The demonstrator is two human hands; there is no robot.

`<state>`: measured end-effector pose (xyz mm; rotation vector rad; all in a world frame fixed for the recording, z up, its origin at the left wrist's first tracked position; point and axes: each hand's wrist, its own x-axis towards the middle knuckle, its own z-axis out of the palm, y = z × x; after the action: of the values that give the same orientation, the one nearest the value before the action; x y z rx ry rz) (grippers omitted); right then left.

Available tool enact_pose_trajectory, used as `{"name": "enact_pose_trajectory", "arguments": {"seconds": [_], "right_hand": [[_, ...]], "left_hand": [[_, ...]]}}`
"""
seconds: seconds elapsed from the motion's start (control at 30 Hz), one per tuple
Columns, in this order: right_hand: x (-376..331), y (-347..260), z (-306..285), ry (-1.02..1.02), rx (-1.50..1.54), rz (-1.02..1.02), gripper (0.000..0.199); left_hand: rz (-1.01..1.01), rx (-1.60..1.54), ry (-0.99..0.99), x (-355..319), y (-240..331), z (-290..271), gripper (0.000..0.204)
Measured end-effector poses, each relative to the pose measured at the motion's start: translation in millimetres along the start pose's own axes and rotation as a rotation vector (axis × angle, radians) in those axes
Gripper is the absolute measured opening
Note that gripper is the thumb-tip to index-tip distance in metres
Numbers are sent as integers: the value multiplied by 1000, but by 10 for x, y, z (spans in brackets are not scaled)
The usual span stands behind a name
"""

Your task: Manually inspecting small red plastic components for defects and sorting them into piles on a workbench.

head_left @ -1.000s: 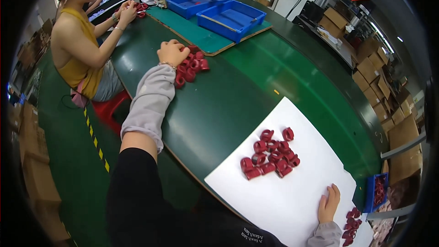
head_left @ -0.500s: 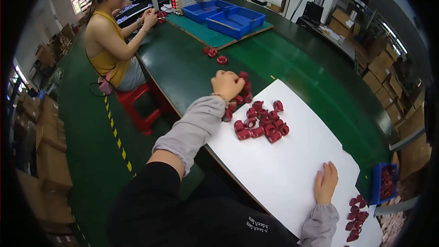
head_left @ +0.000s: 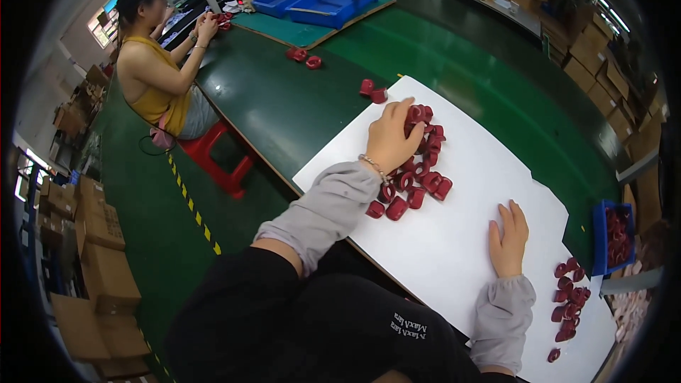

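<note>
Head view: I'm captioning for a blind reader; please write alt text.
A person's left hand rests on a pile of red rings on a white sheet, while the right hand lies flat beside it on a green table.

A: Where does the view sit?
B: On the head, looking steeply down at the white sheet [head_left: 454, 241] and green table [head_left: 298, 99], close in.
A: And beyond?
B: Fisheye bends the edges; forearms enter from below.
</note>
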<state>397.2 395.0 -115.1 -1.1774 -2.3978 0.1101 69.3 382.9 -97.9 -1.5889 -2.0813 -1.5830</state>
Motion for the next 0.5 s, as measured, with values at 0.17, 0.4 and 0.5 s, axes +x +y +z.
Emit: {"name": "enact_pose_trajectory", "arguments": {"seconds": [0.17, 0.4, 0.5], "right_hand": [[31, -25, -19, -17, 17, 24, 36], [89, -120, -2, -35, 40, 108, 36], [32, -111, -4, -4, -14, 95, 35]], "left_hand": [[296, 64, 268, 627, -946, -454, 41], [-407, 595, 350, 1405, -2814, -1166, 87], [-405, 469, 285, 1619, -2881, -1122, 72]]}}
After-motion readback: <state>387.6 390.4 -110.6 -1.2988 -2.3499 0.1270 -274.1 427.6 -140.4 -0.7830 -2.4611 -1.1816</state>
